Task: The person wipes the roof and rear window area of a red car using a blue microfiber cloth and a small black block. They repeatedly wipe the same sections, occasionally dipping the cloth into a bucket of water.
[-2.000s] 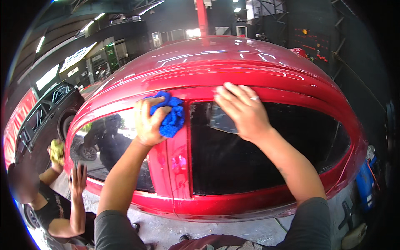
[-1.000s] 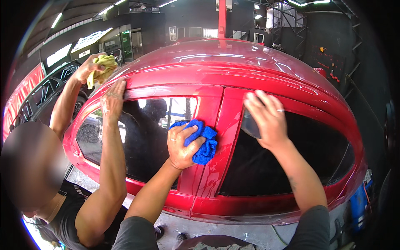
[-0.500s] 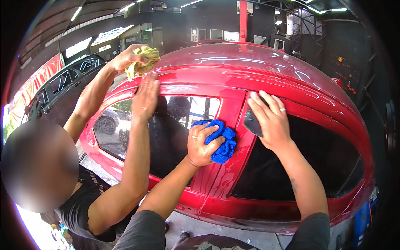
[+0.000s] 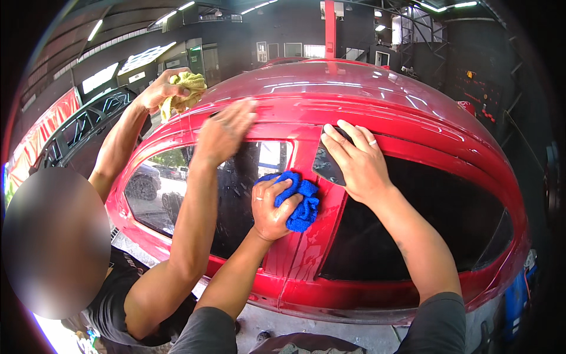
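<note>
A blue microfiber cloth is bunched in my left hand, whose fingers wrap round it. That hand is against the pillar between the two side windows of a red car. To its upper right, my right hand presses a thin, dark, flat pad to the door frame at the upper corner of the right-hand window. Its fingers lie long over the pad, and the thumb is hidden. Wet streaks run down the red paint below the cloth.
Close at my left, a co-worker's arm crosses in front of the left window; one hand is near its top edge. Their other hand holds a yellow cloth by the roof. A dark car stands beyond, and something blue sits at lower right.
The view has shifted, so the car sits further left. My right hand has slid the pad slightly left and up along the door frame. The co-worker's nearer hand has swept right.
</note>
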The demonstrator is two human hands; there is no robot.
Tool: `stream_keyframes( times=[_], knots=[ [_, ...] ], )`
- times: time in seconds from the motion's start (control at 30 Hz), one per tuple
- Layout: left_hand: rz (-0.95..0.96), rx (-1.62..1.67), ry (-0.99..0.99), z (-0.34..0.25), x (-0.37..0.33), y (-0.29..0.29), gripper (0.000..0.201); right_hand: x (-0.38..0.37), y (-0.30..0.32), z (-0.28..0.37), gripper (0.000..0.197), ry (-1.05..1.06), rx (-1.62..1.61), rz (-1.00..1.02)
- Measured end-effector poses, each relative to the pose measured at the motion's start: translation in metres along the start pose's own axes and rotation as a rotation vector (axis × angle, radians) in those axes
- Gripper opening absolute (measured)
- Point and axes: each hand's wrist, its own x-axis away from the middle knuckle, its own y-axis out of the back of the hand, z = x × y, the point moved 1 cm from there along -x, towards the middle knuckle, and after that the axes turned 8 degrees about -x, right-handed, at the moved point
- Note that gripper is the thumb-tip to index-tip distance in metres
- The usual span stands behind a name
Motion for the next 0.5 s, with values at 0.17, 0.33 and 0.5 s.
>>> stream_keyframes(
  times=[0.17,0.33,0.5],
  knots=[
    [-0.03,-0.084,0.024,-0.007,0.021,0.012,0.033,0.051,0.05,-0.042,0.051,0.01,0.11,0.0],
    [-0.026,-0.017,0.04,-0.013,0.021,-0.001,0.033,0.038,0.022,-0.018,0.049,-0.014,0.123,-0.008],
    [-0.013,-0.038,0.024,-0.013,0.021,0.001,0.031,0.024,0.027,-0.021,0.049,0.066,0.073,0.052]
  ],
)
